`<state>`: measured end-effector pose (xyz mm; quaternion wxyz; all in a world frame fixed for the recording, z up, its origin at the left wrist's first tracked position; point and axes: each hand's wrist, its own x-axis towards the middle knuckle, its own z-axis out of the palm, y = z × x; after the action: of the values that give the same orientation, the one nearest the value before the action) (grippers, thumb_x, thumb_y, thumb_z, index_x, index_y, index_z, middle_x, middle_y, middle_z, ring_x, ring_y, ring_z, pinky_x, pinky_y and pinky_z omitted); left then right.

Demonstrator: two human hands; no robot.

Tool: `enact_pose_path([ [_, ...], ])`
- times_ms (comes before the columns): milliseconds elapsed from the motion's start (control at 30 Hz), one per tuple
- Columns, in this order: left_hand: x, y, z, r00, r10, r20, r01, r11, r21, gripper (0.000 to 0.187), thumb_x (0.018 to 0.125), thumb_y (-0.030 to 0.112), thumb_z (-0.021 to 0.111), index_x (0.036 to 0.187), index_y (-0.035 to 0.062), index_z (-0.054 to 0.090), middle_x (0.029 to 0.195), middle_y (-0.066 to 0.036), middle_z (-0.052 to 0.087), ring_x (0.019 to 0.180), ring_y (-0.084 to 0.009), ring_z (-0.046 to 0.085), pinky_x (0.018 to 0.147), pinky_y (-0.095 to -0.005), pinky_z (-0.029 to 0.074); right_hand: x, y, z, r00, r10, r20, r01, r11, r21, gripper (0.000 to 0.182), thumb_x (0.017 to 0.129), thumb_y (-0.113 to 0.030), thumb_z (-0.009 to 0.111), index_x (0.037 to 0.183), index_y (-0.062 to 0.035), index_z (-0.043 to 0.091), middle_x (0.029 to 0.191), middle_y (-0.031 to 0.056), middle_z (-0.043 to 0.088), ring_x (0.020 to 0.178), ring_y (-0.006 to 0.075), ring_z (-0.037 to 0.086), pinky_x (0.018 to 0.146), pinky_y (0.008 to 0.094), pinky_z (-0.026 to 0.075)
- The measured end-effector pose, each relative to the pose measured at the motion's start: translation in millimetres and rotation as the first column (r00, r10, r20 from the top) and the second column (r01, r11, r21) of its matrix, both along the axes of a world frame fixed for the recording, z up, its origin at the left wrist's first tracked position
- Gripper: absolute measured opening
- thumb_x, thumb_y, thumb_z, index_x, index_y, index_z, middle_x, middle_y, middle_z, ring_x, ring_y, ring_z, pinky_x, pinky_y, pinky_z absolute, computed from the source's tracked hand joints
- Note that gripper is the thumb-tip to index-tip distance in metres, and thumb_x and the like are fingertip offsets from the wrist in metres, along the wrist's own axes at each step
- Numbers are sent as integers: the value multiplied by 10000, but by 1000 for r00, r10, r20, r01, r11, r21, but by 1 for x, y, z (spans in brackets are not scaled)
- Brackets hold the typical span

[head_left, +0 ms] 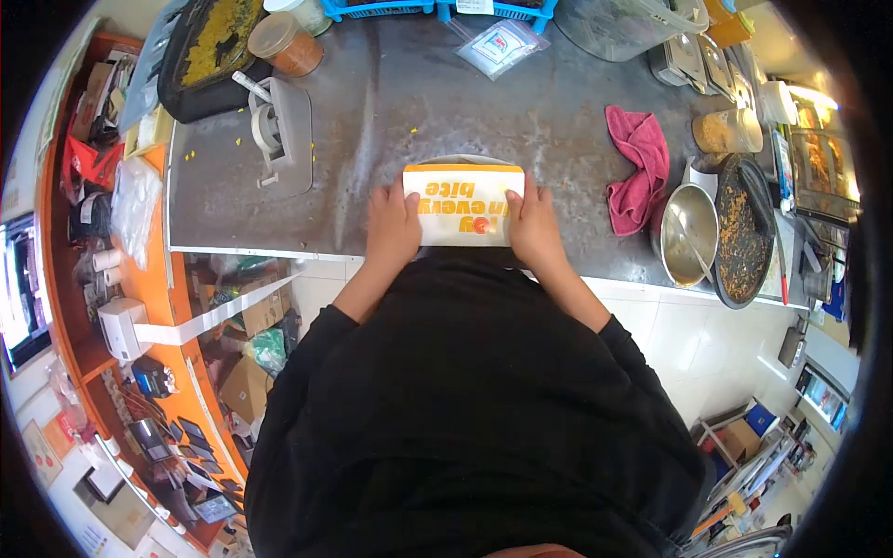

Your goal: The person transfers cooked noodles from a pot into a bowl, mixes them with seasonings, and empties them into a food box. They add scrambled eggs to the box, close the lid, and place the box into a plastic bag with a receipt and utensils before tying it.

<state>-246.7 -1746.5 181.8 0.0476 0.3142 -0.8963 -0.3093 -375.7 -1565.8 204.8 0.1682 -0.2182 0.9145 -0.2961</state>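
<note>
Between my two hands, near the front edge of the metal table (pixel 363 121), is a white and yellow food box (pixel 463 203) with orange lettering that reads upside down to me. My left hand (pixel 394 221) grips its left side, the thumb lying on the printed face. On the right side my right hand (pixel 536 219) grips it in the same way. A round, pale rim (pixel 465 159) shows just behind the box; most of that thing is hidden.
A tape dispenser (pixel 279 135) stands to the left, near a lidded tub (pixel 285 45). To the right lie a crumpled pink cloth (pixel 637 172), a metal bowl with a spoon (pixel 672 209) and a dark pan of crumbs (pixel 747 232). A plastic packet (pixel 500 46) lies at the back.
</note>
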Motion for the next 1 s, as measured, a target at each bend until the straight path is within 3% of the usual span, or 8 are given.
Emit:
enact_pose_path([
  [67,-16,6,11,950,-94,-296,-10,944,-331,430,866,190,495,1245,-2,435,1150,-184,502,1083,-359,460,960,-470,334,1,-13,4,897,-31,-441,-19,994,-110,363,860,-201,541,1179,-31,509,1050,172,543,1025,346,506,917,424,365],
  [167,-30,5,18,910,-380,-165,248,819,-517,460,830,187,526,1246,11,441,1178,-157,478,1106,-324,442,956,-466,326,-13,-20,-2,822,249,-512,-338,937,-87,390,830,-160,566,1202,-65,500,1045,130,553,999,318,507,871,421,369],
  [267,-34,9,15,939,-292,-182,223,918,-327,443,833,194,530,1235,21,460,1167,-143,477,1098,-307,441,947,-454,332,-11,-29,-7,872,176,-456,-250,963,-106,366,821,-175,584,1172,-93,525,1026,79,543,965,273,508,831,411,360],
  [567,-34,5,13,903,-366,-225,270,891,-365,256,832,217,541,1051,91,584,1014,-98,509,995,-274,469,892,-433,335,-12,-29,-15,836,170,-521,-291,944,-158,120,797,-189,622,905,-149,654,898,55,543,863,242,507,742,367,332],
  [767,-28,4,15,911,-339,-234,200,861,-468,406,810,295,579,1154,79,567,1054,-113,513,1017,-273,463,912,-461,322,0,-38,-1,758,15,-652,-138,981,-138,91,784,-174,632,862,-134,658,856,21,561,836,229,527,759,369,344],
  [867,-21,-17,17,846,-459,-272,285,820,-497,559,784,387,608,1228,59,524,1108,-120,508,1073,-278,447,957,-504,292,2,-50,-20,899,35,-437,-176,942,-285,55,786,-147,625,822,-113,650,845,45,577,823,238,542,750,377,362],
  [967,7,-53,19,820,-530,-215,408,805,-431,670,755,466,621,1256,40,491,1133,-130,505,1112,-286,433,984,-537,263,25,-80,-23,928,87,-362,-194,942,-273,46,787,-116,616,818,-92,641,791,75,583,752,259,554,687,382,391],
  [1000,18,-68,17,823,-519,-232,395,816,-422,679,745,479,628,1259,57,490,1135,-131,497,1108,-292,434,967,-539,273,34,-97,-15,890,117,-441,-259,925,-279,42,786,-85,609,817,-79,637,755,96,586,695,276,563,625,378,417],
])
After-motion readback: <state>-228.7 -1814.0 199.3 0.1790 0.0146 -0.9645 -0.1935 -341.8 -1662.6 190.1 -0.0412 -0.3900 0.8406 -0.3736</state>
